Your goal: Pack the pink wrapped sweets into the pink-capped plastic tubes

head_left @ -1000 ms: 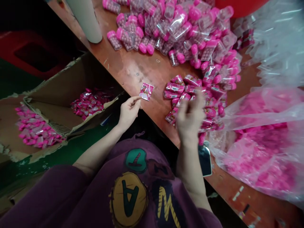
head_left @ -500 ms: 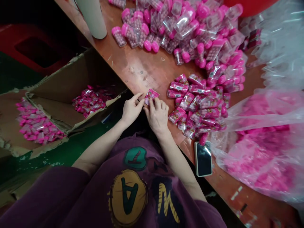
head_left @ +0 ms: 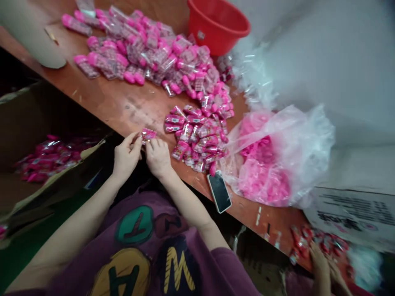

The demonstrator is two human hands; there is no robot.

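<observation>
My left hand [head_left: 126, 155] and my right hand [head_left: 158, 157] meet at the near edge of the brown table [head_left: 123, 107]. Together they pinch one small pink sachet [head_left: 148, 134] between their fingertips. Just right of my hands lies a heap of the same pink sachets [head_left: 197, 135]. Farther back spreads a large pile of clear bottles with pink caps [head_left: 148, 49], filled with small balls.
A phone [head_left: 219, 192] lies face up at the table edge. Beside it is a clear bag of pink caps [head_left: 271, 164]. A red bucket [head_left: 216, 24] stands at the back. An open cardboard box [head_left: 40, 160] holding sachets sits low on the left. Another person's hands [head_left: 324, 263] work at lower right.
The view has swung right and pulled back, bringing the red bucket and another person's hands into sight. Both my hands stay together on the sachet.
</observation>
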